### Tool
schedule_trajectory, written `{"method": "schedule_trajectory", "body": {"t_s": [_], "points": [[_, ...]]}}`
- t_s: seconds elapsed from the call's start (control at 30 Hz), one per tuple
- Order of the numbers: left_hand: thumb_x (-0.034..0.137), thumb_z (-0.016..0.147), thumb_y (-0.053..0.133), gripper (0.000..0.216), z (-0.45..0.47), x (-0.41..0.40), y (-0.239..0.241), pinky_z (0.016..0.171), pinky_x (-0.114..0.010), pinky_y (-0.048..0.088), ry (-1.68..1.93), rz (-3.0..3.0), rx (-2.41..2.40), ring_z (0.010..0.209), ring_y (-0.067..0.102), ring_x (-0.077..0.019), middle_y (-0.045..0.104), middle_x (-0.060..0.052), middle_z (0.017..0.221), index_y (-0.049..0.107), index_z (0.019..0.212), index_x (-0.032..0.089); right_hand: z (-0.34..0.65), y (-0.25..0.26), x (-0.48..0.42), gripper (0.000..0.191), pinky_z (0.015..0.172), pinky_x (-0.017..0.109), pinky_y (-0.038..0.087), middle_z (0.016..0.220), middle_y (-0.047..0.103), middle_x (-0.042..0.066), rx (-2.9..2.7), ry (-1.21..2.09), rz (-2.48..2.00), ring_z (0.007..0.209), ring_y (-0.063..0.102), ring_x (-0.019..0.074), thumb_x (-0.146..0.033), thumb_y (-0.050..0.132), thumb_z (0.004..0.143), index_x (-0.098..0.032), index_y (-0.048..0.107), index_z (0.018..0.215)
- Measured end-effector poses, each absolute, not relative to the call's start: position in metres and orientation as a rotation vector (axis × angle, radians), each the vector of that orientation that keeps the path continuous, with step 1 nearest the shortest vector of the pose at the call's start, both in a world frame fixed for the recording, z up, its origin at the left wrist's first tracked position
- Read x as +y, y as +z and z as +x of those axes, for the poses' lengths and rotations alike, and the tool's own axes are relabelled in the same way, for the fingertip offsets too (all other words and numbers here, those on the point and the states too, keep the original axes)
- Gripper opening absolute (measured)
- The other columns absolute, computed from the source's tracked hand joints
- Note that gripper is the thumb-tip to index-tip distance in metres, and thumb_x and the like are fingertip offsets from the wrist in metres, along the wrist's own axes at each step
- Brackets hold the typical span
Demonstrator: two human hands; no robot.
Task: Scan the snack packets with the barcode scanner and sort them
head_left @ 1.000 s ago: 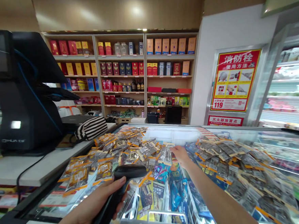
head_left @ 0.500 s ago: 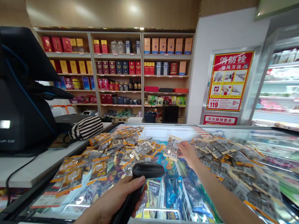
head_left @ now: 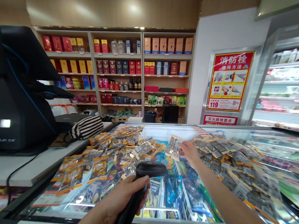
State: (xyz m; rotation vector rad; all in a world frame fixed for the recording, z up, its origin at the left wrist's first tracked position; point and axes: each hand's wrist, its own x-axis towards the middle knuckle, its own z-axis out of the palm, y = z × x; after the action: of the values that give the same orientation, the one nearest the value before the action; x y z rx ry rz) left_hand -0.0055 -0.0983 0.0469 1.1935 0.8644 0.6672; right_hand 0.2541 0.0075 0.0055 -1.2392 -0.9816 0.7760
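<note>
My left hand (head_left: 126,195) is wrapped round the handle of a black barcode scanner (head_left: 150,169), whose head faces right and away from me. Pinched at its right edge by my right hand (head_left: 190,153) is a small clear snack packet (head_left: 174,147), its label side up, over the glass lid. Left of it lies a loose heap of orange-edged snack packets (head_left: 99,167). A second heap of similar packets (head_left: 234,154) spreads to the right, beside my right forearm. Both heaps rest on the glass top of a chest freezer (head_left: 79,207).
A black checkout terminal (head_left: 17,94) stands on the white counter (head_left: 18,172) at left, near a striped pouch (head_left: 86,127). Bagged frozen goods (head_left: 173,192) show beneath the glass. Shelves of boxed bottles (head_left: 118,66) line the back wall; a refrigerated case (head_left: 288,85) is at right.
The scanner in my left hand has shifted slightly right. My right hand and the packet have also moved a little to the right.
</note>
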Motion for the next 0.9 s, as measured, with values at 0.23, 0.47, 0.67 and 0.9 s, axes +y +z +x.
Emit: {"method": "schedule_trajectory", "body": {"t_s": [0.23, 0.47, 0.67, 0.9], "points": [[0.049, 0.064, 0.052, 0.033, 0.001, -0.096, 0.046, 0.04, -0.02, 0.035, 0.669, 1.233, 0.939, 0.041, 0.043, -0.0073, 0.047, 0.005, 0.049, 0.046, 0.065, 0.016, 0.256, 0.007, 0.004, 0.026, 0.046, 0.025, 0.044, 0.051, 0.047, -0.004, -1.011, 0.753, -1.233, 0.05, 0.05, 0.0127, -0.04, 0.057, 0.056, -0.02, 0.042, 0.062], [0.046, 0.065, 0.054, 0.031, 0.005, -0.095, 0.053, 0.039, -0.018, 0.034, 0.672, 1.179, 0.86, 0.04, 0.044, -0.0062, 0.047, 0.005, 0.05, 0.046, 0.065, 0.016, 0.254, 0.011, 0.0, 0.023, 0.047, 0.026, 0.042, 0.053, 0.051, -0.003, -1.041, 0.754, -1.254, 0.053, 0.052, 0.0149, -0.04, 0.055, 0.056, -0.022, 0.042, 0.06], [0.046, 0.066, 0.052, 0.03, 0.005, -0.095, 0.054, 0.04, -0.019, 0.035, 0.677, 1.199, 0.871, 0.041, 0.045, -0.007, 0.047, 0.005, 0.051, 0.044, 0.067, 0.017, 0.253, 0.011, 0.0, 0.023, 0.047, 0.026, 0.043, 0.054, 0.052, -0.002, -1.079, 0.703, -1.293, 0.053, 0.053, 0.0147, -0.041, 0.053, 0.058, -0.021, 0.042, 0.062], [0.047, 0.066, 0.052, 0.032, -0.01, -0.092, 0.056, 0.039, -0.018, 0.035, 0.715, 1.199, 0.947, 0.04, 0.043, -0.0071, 0.047, 0.005, 0.048, 0.047, 0.064, 0.016, 0.279, 0.014, 0.005, 0.023, 0.046, 0.028, 0.043, 0.053, 0.053, -0.001, -1.102, 0.493, -1.421, 0.051, 0.052, 0.0156, -0.043, 0.049, 0.061, -0.021, 0.045, 0.065]]}}
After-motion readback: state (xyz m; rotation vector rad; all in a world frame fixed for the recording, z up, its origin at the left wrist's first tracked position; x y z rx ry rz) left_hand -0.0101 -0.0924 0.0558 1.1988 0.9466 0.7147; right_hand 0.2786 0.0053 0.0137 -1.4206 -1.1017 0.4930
